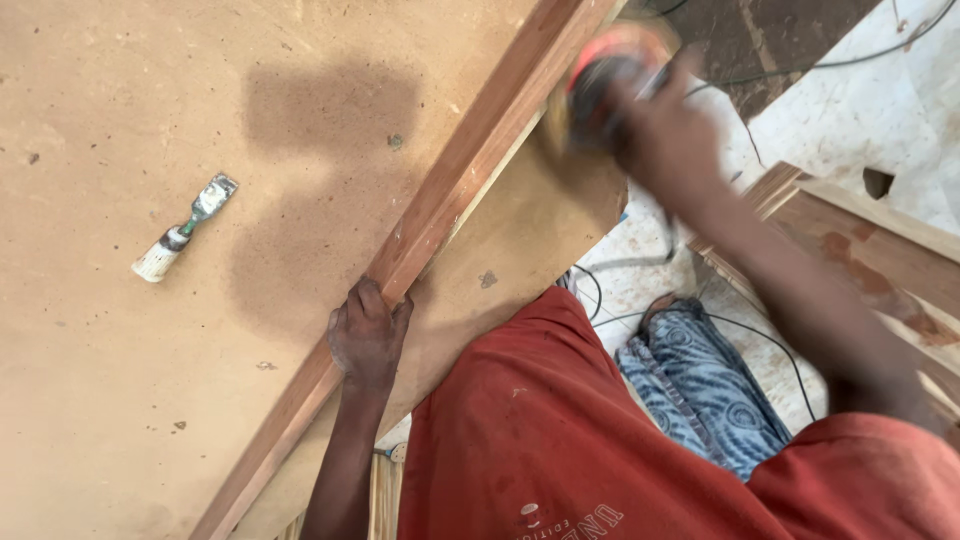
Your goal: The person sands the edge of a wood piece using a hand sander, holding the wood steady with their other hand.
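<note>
A long reddish-brown wooden plank (455, 190) lies diagonally across a dusty tan board (120, 350). My left hand (367, 333) grips the plank's near edge, fingers curled over it. My right hand (668, 135), blurred by motion, holds a red and black power sander (600, 85) pressed on the plank's upper end.
A small chisel (183, 230) with a pale handle lies on the board to the left. Black cables (760, 340) run over the floor at right. More wooden boards (880, 260) lean at the right edge. My red shirt and blue patterned trousers fill the bottom.
</note>
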